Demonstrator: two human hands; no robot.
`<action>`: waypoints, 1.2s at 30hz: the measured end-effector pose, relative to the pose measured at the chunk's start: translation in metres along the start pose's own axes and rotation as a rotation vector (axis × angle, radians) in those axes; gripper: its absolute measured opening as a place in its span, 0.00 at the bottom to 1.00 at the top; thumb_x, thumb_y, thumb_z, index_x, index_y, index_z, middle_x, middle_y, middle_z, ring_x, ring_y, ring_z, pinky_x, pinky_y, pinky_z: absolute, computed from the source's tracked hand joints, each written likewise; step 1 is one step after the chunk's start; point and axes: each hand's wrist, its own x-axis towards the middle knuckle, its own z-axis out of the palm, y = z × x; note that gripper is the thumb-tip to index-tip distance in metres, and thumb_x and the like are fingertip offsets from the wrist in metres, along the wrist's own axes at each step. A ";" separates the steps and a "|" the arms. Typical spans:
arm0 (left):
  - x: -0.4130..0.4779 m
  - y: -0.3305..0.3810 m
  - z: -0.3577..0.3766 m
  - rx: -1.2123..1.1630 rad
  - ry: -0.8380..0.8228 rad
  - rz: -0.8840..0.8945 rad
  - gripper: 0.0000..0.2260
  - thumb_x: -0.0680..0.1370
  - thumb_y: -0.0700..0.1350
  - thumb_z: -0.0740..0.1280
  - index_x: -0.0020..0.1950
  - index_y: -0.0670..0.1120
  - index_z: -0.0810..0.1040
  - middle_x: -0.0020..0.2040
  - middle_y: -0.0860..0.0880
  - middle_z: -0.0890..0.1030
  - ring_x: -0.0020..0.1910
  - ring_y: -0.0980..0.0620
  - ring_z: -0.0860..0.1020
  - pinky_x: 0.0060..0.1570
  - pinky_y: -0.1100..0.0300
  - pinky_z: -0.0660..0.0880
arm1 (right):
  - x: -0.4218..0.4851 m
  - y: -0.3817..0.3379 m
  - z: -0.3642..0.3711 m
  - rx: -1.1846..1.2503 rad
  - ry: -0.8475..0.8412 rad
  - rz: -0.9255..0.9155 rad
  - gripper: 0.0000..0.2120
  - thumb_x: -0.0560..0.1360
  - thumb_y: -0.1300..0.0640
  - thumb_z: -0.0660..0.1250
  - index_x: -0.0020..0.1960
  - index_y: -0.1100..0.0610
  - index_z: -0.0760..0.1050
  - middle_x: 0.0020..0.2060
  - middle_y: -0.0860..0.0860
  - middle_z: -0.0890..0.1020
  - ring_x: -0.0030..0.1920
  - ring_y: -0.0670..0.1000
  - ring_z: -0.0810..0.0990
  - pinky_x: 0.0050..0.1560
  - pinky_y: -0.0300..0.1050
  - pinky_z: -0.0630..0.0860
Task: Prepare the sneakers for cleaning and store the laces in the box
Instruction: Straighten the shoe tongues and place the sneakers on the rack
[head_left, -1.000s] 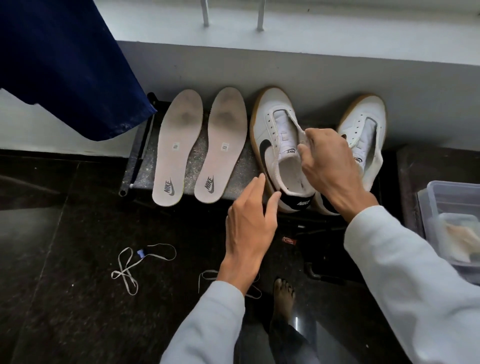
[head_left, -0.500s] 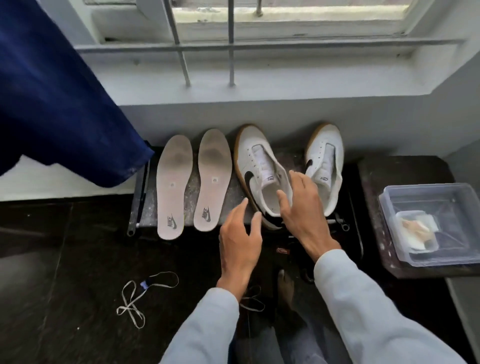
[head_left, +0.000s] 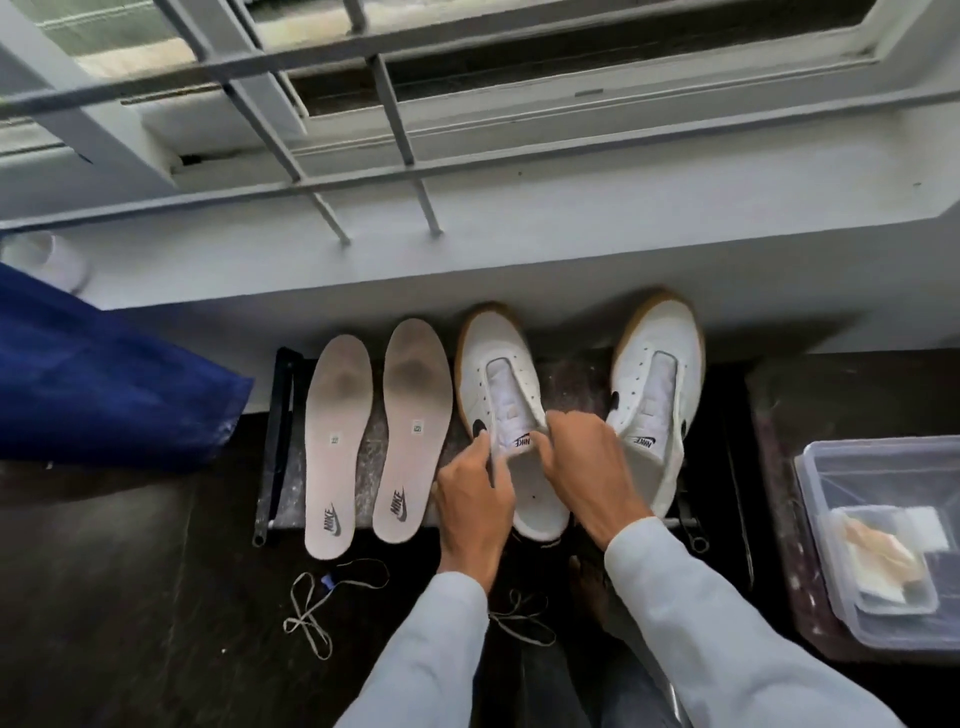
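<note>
Clear rectangular plastic box (head_left: 831, 457), far right. Two white smooth-leather sneakers (head_left: 660, 353), gum-soled, on speckled tabletop (head_left: 576, 379); left sneaker (head_left: 493, 358) gripped at either edge of its opening by left hand (head_left: 472, 499) and right hand (head_left: 587, 467). Two flat, worn insoles (head_left: 337, 447) alongside. Two thin laces (head_left: 311, 608), loosely looped, on dark glossy floor (head_left: 130, 597).

Dark floor (head_left: 130, 597) at lower left is passable; ledge (head_left: 519, 260) overhangs the sneakers (head_left: 493, 353), insoles (head_left: 337, 447) crowd their left.

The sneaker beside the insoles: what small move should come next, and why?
Likely release the sneaker and reach for the laces on the floor: left hand and right hand hold it, yet it is already unlaced, and the laces lie outside the box.
</note>
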 end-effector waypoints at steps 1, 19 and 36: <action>0.001 0.001 0.000 0.010 0.010 -0.007 0.07 0.79 0.43 0.66 0.49 0.43 0.83 0.38 0.43 0.84 0.38 0.42 0.81 0.35 0.58 0.69 | 0.003 0.001 0.000 0.000 -0.009 -0.005 0.11 0.78 0.57 0.62 0.41 0.62 0.75 0.40 0.59 0.81 0.44 0.62 0.78 0.38 0.46 0.62; 0.001 -0.003 0.003 0.048 0.050 0.088 0.18 0.75 0.41 0.73 0.65 0.41 0.79 0.62 0.42 0.82 0.60 0.45 0.82 0.59 0.55 0.78 | -0.023 0.021 -0.009 0.336 0.138 -0.041 0.10 0.76 0.52 0.70 0.46 0.59 0.81 0.33 0.51 0.83 0.34 0.52 0.81 0.38 0.43 0.73; -0.008 0.089 0.062 0.385 -0.153 0.335 0.12 0.57 0.36 0.79 0.31 0.44 0.77 0.25 0.47 0.77 0.25 0.47 0.77 0.20 0.62 0.66 | -0.037 0.102 -0.032 0.239 0.151 0.301 0.14 0.76 0.59 0.67 0.61 0.61 0.79 0.46 0.54 0.74 0.41 0.52 0.75 0.44 0.44 0.73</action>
